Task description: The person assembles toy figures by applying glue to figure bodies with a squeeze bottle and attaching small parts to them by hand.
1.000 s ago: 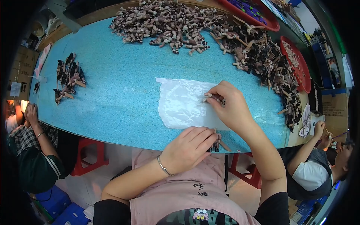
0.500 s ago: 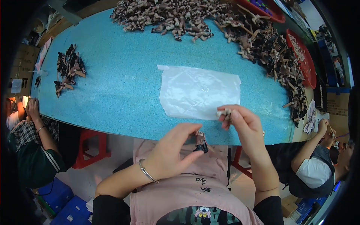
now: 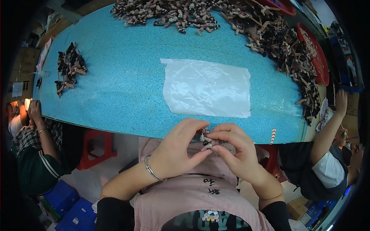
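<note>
Above my lap at the table's near edge, my two hands meet around a small figurine [image 3: 204, 137]. My left hand [image 3: 175, 144], a silver bangle on its wrist, pinches it from the left with thumb and fingers. From the right, the thumb and fingertips of my right hand [image 3: 239, 150] close on the same figurine. Pale and pinkish-brown bits show between the fingertips; much of it is covered. Whether the small pale piece in my right hand is joined to the figurine, I cannot tell. Beyond my hands, a crinkled white plastic sheet [image 3: 208, 90] lies on the blue tabletop [image 3: 123, 81].
Heaped figurines [image 3: 165, 13] lie at the far edge, with a darker heap [image 3: 285, 50] down the right side. A smaller pile [image 3: 70, 69] is at left. A red basin [image 3: 322, 71] holds small pale pieces. Co-workers sit left [image 3: 42, 154] and right [image 3: 327, 173].
My right hand has come down and left, bringing the small pale piece to the figurine in my left hand. The right co-worker's arm has risen.
</note>
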The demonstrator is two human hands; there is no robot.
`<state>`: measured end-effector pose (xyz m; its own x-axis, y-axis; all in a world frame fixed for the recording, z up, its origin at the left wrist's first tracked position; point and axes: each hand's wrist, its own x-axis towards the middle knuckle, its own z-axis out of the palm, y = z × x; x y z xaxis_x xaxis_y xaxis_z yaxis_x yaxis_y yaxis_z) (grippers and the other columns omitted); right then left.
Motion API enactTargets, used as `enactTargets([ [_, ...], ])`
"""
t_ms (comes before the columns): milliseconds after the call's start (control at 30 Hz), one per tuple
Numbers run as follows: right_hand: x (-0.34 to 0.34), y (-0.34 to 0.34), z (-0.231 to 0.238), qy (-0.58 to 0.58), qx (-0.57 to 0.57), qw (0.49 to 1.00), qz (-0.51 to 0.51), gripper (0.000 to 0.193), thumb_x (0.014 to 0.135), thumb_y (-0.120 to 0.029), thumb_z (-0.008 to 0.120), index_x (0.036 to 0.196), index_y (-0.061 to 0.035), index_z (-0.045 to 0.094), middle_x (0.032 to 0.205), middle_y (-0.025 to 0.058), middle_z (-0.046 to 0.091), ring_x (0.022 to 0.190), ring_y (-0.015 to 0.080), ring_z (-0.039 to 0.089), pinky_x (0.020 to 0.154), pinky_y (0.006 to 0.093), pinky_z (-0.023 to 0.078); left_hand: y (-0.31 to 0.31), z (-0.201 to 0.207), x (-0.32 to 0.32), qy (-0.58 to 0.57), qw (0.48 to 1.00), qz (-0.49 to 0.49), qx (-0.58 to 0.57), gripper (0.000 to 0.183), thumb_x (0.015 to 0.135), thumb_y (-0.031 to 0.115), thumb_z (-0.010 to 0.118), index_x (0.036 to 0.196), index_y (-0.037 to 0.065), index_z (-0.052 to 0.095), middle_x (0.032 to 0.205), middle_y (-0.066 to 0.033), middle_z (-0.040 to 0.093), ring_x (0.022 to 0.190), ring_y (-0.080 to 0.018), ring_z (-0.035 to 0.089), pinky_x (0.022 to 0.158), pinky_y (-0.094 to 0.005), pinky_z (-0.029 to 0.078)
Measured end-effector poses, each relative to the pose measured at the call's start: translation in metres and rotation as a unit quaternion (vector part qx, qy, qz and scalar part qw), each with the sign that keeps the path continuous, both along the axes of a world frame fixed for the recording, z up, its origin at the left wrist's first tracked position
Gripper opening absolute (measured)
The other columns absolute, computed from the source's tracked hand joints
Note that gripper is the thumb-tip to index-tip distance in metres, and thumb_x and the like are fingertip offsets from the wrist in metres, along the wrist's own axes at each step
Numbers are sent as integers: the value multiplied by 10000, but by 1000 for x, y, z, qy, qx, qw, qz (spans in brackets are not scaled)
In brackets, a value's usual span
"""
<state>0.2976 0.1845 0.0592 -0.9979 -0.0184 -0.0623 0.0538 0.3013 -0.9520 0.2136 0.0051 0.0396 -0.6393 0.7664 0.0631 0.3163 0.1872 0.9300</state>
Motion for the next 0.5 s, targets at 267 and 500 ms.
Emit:
enactTargets([
  [267,3,-3,-2,-2,8,1000,-25,259,796,23,642,1052,-12,639,1037,131,583,945,246,590,795,317,495,1,-1,-1,33,999,-2,5,438,739,105,717,1113,-5,516,1027,-156,555,949,-313,557,819,-366,477],
  [500,6,-5,-10,-22,-66,996,-64,245,792,19,650,1035,-12,649,1044,136,593,977,246,593,829,322,490,3,2,-3,27,1000,-3,10,446,714,118,750,1084,-7,535,1013,-146,554,942,-308,556,814,-361,478],
])
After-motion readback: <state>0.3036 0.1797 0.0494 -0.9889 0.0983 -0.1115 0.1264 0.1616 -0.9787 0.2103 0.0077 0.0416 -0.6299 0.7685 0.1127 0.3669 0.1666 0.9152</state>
